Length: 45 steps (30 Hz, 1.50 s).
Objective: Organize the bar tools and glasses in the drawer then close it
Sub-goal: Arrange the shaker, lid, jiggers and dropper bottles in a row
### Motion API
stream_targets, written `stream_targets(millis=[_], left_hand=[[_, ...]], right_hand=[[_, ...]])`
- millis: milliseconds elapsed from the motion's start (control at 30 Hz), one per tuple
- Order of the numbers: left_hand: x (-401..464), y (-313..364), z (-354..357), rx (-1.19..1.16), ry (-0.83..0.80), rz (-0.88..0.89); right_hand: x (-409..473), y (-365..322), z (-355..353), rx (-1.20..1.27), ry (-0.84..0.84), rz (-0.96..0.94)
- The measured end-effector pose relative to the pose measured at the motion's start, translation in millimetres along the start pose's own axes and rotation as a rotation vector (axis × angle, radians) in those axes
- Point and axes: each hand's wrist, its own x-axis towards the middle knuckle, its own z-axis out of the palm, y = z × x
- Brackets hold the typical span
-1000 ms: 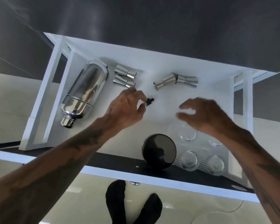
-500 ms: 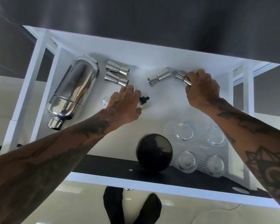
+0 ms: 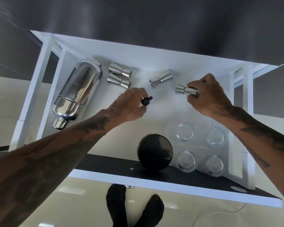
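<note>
Over the open drawer (image 3: 95, 51), my right hand (image 3: 206, 95) grips a jigger (image 3: 184, 91) to line it up, left hand (image 3: 129, 105) pinching a dropper (image 3: 147, 101).

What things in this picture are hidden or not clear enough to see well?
- Head view: the body of the dropper bottle is hidden by the left hand; only its black cap shows.
- One end of the jigger is covered by the right hand.
- The black round container: only its lid shows.
- The four glasses: the clear ribbed walls blend together.
- The drawer handle is nearly hidden under its front edge.
</note>
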Motion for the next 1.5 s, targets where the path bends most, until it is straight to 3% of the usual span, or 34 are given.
stream_targets(millis=[133,333,633,733,800,900,967,1100,1300,1400,1500], left_hand=[[-19.5,-5.9,0.2,-0.418,0.096,-0.06],[-28.8,-1.0,14.7,-0.592,0.214,-0.082],[-30.6,0.3,10.1,-0.38,0.075,0.022],[-46.4,-26.3,-35.9,-0.068,0.406,0.163],[-61.6,-59.1,-66.4,0.269,0.513,0.039],[-82.1,-95.1,-86.2,0.527,0.279,-0.316],[-83.7,-104.9,-85.2,0.555,0.173,-0.408],[-80.6,-105.9,-80.4,0.311,0.171,-0.553],[-109.3,-96.7,-58.4,-0.172,0.022,-0.792],[-110.3,-92.9,-47.9,-0.197,0.015,-0.891],[-112.3,-85.7,-49.6,-0.337,-0.079,-0.956]], right_hand=[[1.0,-12.7,3.7,0.012,-0.015,0.021],[6.6,-25.7,6.0,-0.042,0.0,0.021],[8.6,-35.2,-1.8,-0.11,-0.086,0.046],[4.5,-42.6,-20.3,-0.261,-0.097,0.087],[1.0,-51.4,-34.0,-0.282,0.034,0.09],[-10.7,-81.4,-44.7,-0.054,0.18,0.039],[-20.6,-111.9,-43.6,0.11,0.186,-0.018],[-35.2,-177.4,-18.9,0.287,0.035,-0.126],[-85.0,-241.8,39.5,0.326,-0.494,-0.086],[-105.5,-256.5,59.7,0.447,-0.498,0.028],[-102.6,-257.6,71.7,0.378,-0.451,0.093]])
